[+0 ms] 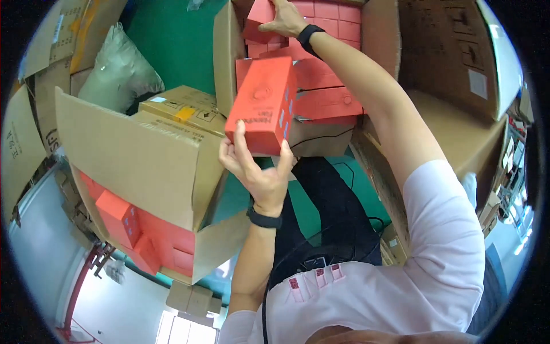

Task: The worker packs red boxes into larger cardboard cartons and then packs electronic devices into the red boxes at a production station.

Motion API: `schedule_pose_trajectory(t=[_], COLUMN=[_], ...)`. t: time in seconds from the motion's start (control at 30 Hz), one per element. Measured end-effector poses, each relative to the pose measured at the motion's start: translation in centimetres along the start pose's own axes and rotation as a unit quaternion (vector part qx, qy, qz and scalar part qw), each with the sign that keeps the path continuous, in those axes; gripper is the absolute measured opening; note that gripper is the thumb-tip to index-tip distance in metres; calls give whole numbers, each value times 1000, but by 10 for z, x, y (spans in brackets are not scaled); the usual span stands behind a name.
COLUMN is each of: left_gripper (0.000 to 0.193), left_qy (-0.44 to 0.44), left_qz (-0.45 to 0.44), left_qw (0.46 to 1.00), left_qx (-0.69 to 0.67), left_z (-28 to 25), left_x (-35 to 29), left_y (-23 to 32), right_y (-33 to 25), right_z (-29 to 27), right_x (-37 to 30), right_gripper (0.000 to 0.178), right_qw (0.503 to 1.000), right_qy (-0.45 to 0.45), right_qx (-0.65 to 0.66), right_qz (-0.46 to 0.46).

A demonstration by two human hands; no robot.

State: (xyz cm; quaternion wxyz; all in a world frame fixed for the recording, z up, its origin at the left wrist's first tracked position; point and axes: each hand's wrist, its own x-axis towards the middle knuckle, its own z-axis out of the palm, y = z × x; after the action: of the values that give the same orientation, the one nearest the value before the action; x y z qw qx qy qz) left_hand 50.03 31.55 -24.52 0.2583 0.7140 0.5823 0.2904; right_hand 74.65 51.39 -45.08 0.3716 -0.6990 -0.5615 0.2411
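My left hand [258, 175] grips the near end of a red fan box [260, 94], thumb on one side and fingers on the other. The box is tilted, with its printed face turned up, above the near part of an open carton [225, 57]. Farther off, my right hand [285, 20] reaches over that carton and holds another red box [260, 26] by its side, at the carton's far left corner. Rows of similar red boxes [329, 28] fill the carton beneath and beside both hands. The held boxes hide part of those rows.
To the left stands a second open carton [137, 166] with several red boxes [117, 218] inside. A closed carton [186, 106] and a pale stuffed sack [123, 69] sit beyond it. Large cartons [458, 57] rise at the right. A dark cable [323, 137] runs by the near carton flap.
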Motion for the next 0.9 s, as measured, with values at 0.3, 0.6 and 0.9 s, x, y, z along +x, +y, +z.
schedule_pose_trajectory(t=[0.3,0.6,0.9], left_gripper=[83,86,79], left_qy=[114,-35,-217], left_qz=[-22,12,-59], left_qw=[993,987,941], left_qx=[-32,157,252], left_z=[104,194,231], left_x=[131,202,183], left_y=[-67,-148,-196], right_y=[101,109,115], right_z=[74,100,92], right_x=[-13,-14,-14], right_gripper=[71,53,31], right_qw=[908,880,861], right_qy=[-291,-325,-337], right_qx=[-301,-346,-382], right_qz=[23,26,7])
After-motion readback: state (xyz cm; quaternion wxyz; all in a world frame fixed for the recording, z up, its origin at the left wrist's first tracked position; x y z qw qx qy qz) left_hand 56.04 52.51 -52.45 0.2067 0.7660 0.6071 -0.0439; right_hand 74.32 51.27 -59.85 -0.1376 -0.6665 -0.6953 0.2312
